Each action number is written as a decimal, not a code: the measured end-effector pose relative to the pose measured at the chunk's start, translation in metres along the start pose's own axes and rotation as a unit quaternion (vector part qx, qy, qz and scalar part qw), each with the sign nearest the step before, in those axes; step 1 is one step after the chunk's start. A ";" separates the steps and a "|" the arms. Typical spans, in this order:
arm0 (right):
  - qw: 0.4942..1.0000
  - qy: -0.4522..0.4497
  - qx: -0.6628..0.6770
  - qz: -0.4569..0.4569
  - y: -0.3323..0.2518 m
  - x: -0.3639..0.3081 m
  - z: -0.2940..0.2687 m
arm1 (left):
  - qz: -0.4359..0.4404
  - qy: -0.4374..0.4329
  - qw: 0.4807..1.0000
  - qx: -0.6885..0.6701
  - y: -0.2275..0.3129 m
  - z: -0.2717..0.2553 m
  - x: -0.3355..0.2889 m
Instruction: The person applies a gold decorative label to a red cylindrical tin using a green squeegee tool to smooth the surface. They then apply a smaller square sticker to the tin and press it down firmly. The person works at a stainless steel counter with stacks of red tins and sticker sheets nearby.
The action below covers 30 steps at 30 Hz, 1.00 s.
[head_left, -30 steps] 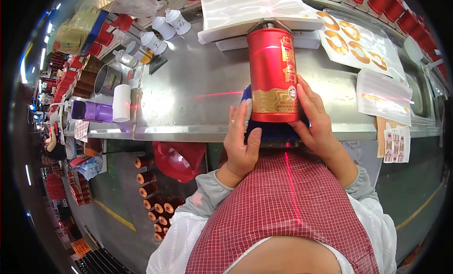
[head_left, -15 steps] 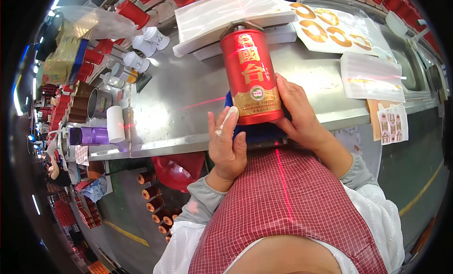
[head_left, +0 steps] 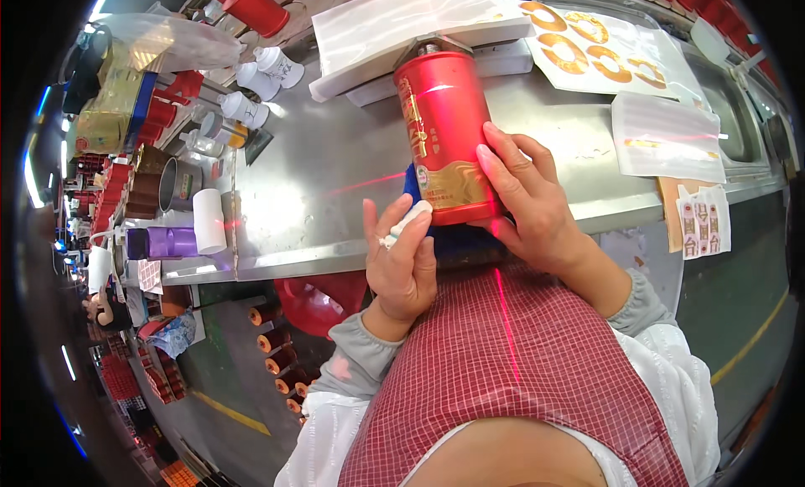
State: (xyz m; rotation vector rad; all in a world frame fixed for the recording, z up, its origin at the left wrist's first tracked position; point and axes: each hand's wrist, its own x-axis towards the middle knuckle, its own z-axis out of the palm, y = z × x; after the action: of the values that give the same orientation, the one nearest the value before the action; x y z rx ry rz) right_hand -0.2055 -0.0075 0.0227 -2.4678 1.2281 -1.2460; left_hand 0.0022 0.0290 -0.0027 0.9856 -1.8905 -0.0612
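Observation:
A red bottle (head_left: 453, 118) with gold characters and a gold band lies with its neck pointing away from me. Its dark neck meets a metal bracket (head_left: 453, 44), and part of a blue support (head_left: 457, 235) shows below its base. My right hand (head_left: 537, 198) grips the bottle's right side near the base, fingers along the wall and thumb low by the bottom rim. Beside the base on the left, my left hand (head_left: 401, 265) has its fingers raised and apart. A white wrap (head_left: 407, 225) covers one of its fingers, close to the rim; contact is unclear.
White backing sheets (head_left: 411, 26) lie behind the bottle. To the right are a sheet of gold curved labels (head_left: 587, 47), another label stack (head_left: 667, 139) and a sink (head_left: 738, 118). White small bottles (head_left: 277, 66), a paper roll (head_left: 209, 221) and a purple box (head_left: 163, 241) stand left.
The bottle has rolled about its long axis, so its large gold characters now face left. My right fingers have shifted higher on its side. My left hand stays near the base.

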 end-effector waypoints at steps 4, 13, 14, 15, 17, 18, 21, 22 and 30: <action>1.000 0.006 0.020 -0.010 0.004 -0.002 0.004 | 0.061 -0.043 0.996 0.041 0.002 -0.007 0.017; 0.994 -0.034 0.091 0.046 0.019 -0.015 0.009 | 0.071 -0.043 0.996 0.028 0.000 -0.007 0.020; 0.996 -0.041 0.069 0.042 0.012 -0.010 0.004 | 0.071 -0.043 0.996 0.027 0.000 -0.007 0.021; 0.996 -0.042 0.068 0.038 0.008 -0.006 0.000 | 0.071 -0.045 0.996 0.027 0.000 -0.006 0.021; 0.997 -0.043 0.063 0.029 0.004 -0.002 -0.007 | 0.074 -0.050 0.996 0.025 0.001 -0.005 0.022; 0.995 -0.041 0.082 0.041 0.010 -0.006 -0.003 | 0.074 -0.051 0.996 0.023 0.002 -0.006 0.022; 0.993 -0.037 0.102 0.053 0.022 -0.016 0.008 | 0.071 -0.048 0.996 0.022 0.002 -0.005 0.021; 0.995 -0.034 0.083 0.041 0.020 -0.015 0.007 | 0.073 -0.044 0.996 0.022 0.003 -0.004 0.023; 0.992 -0.025 0.115 0.054 0.023 -0.014 0.010 | 0.080 -0.050 0.995 0.023 0.003 -0.003 0.025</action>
State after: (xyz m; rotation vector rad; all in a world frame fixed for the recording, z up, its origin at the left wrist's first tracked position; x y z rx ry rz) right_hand -0.2176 -0.0156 -0.0022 -2.2264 1.1202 -1.2151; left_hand -0.0022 0.0158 0.0187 0.8727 -2.0642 0.0277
